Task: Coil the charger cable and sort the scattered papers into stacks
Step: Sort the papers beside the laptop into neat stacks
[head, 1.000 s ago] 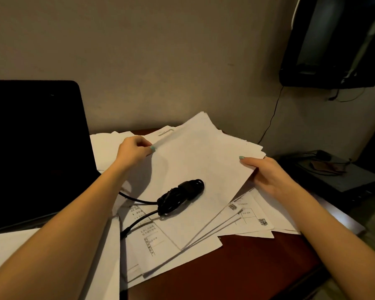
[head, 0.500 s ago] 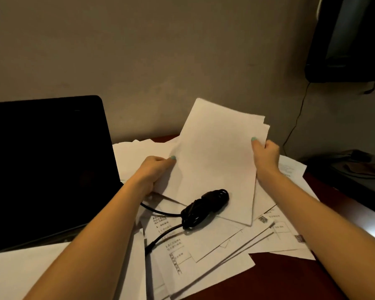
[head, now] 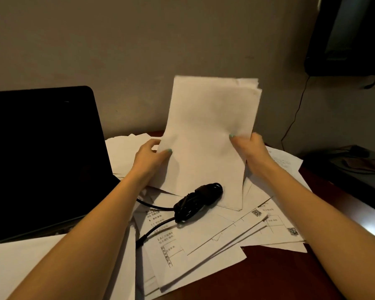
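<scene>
The left hand pinches the left side of a bundle of white sheets, thumb in front and fingers behind. The right hand pinches the right side the same way. The bundle stands almost straight up in the middle of the frame. Its bottom edge is low down by the loose papers (I cannot tell if it touches them). The sheet corners at the bundle's top right do not line up.

I think the step now is to make this bundle neat. To do it well, hold the sides loosely, tap the bottom edge on a flat spot, and let the sheets slide even. Tap away from the charger cable. That is the black bunch just below the bundle, lying on the scattered papers in the lower middle. It looks mostly bunched up, but two ends trail off to the left.

More papers fan out to the lower right over the dark red surface. A black laptop sits at the left.
</scene>
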`<action>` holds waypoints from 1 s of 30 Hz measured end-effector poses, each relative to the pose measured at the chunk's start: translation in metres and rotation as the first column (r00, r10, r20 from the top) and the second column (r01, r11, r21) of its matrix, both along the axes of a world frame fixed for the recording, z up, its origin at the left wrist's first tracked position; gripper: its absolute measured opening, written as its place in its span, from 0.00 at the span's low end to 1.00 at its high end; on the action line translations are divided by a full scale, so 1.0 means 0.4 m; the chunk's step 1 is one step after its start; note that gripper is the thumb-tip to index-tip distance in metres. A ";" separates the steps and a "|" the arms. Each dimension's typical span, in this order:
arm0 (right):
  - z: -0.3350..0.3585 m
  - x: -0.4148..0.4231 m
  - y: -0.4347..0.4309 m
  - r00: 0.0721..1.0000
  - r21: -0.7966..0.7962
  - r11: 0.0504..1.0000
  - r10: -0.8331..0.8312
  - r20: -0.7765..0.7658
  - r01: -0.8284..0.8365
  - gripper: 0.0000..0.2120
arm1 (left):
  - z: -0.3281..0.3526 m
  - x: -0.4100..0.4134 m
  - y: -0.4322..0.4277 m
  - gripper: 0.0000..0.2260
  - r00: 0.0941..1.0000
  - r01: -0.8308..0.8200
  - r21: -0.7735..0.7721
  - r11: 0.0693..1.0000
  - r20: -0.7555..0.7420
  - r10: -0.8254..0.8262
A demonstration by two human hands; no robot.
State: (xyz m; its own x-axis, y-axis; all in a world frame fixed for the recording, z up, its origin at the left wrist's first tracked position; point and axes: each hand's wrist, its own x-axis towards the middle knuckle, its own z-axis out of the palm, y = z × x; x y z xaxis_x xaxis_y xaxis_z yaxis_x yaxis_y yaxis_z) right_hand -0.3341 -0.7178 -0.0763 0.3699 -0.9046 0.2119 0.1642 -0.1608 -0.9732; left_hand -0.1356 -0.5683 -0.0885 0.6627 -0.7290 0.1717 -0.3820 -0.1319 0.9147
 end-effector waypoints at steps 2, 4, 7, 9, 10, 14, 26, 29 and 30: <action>0.028 0.003 -0.006 0.995 -0.085 0.994 -0.066 0.080 0.073 0.05 | 0.017 -0.012 0.004 0.09 0.998 0.050 -0.097 0.994 -0.038 -0.054; 0.051 0.003 -0.003 0.981 -0.088 0.993 -0.064 0.184 0.082 0.04 | 0.042 -0.028 0.004 0.02 0.994 0.057 -0.214 0.975 -0.084 -0.076; 0.058 0.007 -0.002 0.972 -0.093 0.993 -0.043 0.232 0.066 0.06 | 0.071 -0.048 -0.002 0.06 0.988 0.010 -0.383 0.924 -0.138 -0.067; 0.047 0.012 0.002 0.989 -0.106 0.994 0.002 0.151 0.014 0.10 | 0.081 -0.061 -0.007 0.06 0.990 -0.031 -0.465 0.885 -0.134 -0.036; 0.040 0.014 0.007 0.995 -0.115 0.993 0.029 0.097 -0.018 0.11 | 0.085 -0.067 -0.010 0.06 0.990 -0.053 -0.495 0.867 -0.137 -0.017; 0.048 0.009 0.041 0.997 -0.207 0.978 0.003 0.078 0.013 0.07 | 0.101 -0.084 -0.003 0.05 0.992 -0.047 -0.571 0.820 -0.124 -0.030; 0.077 -0.006 0.066 0.975 -0.289 0.949 -0.063 0.212 0.124 0.06 | 0.123 -0.073 -0.005 0.15 0.970 0.098 -0.589 0.802 0.237 0.056; 0.080 -0.011 0.052 0.968 -0.248 0.965 -0.018 0.252 0.082 0.09 | 0.132 -0.057 0.001 0.08 0.997 0.075 -0.552 0.831 0.052 -0.056; 0.079 -0.012 0.050 0.967 -0.235 0.970 -0.005 0.254 0.067 0.09 | 0.128 -0.057 0.005 0.08 0.979 0.112 -0.523 0.845 -0.088 -0.185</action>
State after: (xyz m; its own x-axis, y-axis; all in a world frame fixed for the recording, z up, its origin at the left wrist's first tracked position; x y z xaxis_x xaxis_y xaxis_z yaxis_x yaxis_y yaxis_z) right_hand -0.3390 -0.6979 -0.0447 0.2453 -0.8273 0.5053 0.3870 -0.3943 -0.8335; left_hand -0.1586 -0.5662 -0.0372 0.5963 -0.6522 0.4680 -0.2320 0.4182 0.8782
